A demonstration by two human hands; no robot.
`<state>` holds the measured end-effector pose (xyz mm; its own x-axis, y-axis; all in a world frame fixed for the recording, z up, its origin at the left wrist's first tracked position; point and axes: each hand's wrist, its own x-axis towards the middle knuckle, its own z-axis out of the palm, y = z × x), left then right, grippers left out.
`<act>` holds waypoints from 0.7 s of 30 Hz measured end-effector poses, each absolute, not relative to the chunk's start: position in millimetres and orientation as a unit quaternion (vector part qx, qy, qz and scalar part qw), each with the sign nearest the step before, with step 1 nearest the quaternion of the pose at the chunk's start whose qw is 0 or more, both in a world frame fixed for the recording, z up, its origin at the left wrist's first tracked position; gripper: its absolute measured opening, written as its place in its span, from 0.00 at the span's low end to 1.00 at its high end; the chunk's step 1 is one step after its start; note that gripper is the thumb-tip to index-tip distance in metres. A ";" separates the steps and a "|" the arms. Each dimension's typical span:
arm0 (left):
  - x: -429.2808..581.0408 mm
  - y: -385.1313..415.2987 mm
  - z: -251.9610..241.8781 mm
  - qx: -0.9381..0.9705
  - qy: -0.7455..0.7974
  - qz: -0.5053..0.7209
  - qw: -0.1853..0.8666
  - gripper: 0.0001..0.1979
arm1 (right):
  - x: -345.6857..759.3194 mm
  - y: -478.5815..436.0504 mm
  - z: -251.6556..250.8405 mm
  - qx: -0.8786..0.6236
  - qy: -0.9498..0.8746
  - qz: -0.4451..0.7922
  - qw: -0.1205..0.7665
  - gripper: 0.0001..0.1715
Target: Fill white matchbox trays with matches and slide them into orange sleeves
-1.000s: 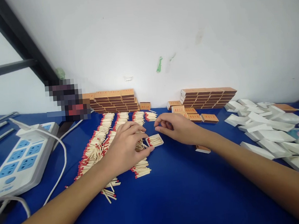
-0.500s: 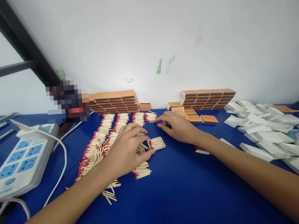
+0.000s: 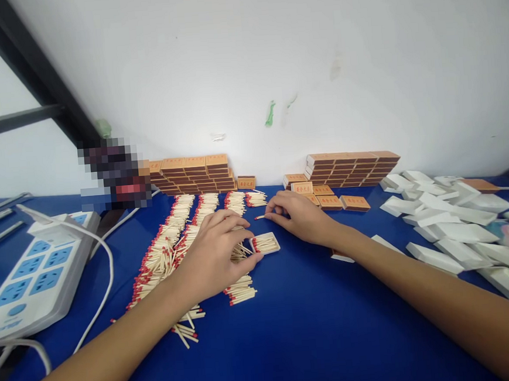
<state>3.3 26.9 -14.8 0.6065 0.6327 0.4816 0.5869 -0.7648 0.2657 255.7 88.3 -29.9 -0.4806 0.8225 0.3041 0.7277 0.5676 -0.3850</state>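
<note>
My right hand [image 3: 298,213] pinches a single match [image 3: 259,217], its red head pointing left. Below that match lies a small white matchbox tray [image 3: 277,248] with several matches in it, red heads to the left. Thumb and index finger of my left hand [image 3: 224,248] grip the left end of this tray on the table. Long rows of loose matches [image 3: 166,244] spread beneath and beyond my left hand, which hides part of them. A short pile of matches [image 3: 255,198] lies just past my right fingertips.
Closed matchboxes [image 3: 191,169] are stacked along the wall at left, with another stack [image 3: 354,168] at right. White empty trays [image 3: 450,216] are heaped at far right. A power strip [image 3: 35,266] with white cables occupies the left side of the blue table [image 3: 293,340].
My right hand has drawn one match away from the far short pile, slightly toward me. My left hand stays at the tray.
</note>
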 end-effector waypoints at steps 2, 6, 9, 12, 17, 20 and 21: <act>3.4 26.8 -14.5 0.895 0.343 0.282 0.041 0.11 | 255.6 87.7 -29.2 -0.455 -0.855 0.113 0.223 0.06; 3.1 26.9 -14.2 0.894 0.351 0.277 0.042 0.11 | 257.9 84.2 -23.3 -0.442 -0.863 0.115 0.219 0.07; 2.6 27.3 -13.7 0.889 0.361 0.277 0.042 0.11 | 259.3 77.9 -13.3 -0.426 -0.869 0.114 0.227 0.06; 2.4 27.7 -13.2 0.887 0.366 0.278 0.039 0.11 | 257.9 67.9 -3.3 -0.398 -0.882 0.136 0.212 0.06; 2.6 27.9 -13.5 0.887 0.363 0.284 0.037 0.11 | 251.7 53.2 1.4 -0.380 -0.889 0.193 0.168 0.08; 2.5 27.5 -13.7 0.888 0.362 0.282 0.036 0.11 | 250.2 57.0 0.7 -0.382 -0.881 0.212 0.180 0.09; 2.4 27.3 -13.9 0.888 0.361 0.282 0.035 0.10 | 250.2 61.8 0.7 -0.392 -0.875 0.209 0.194 0.10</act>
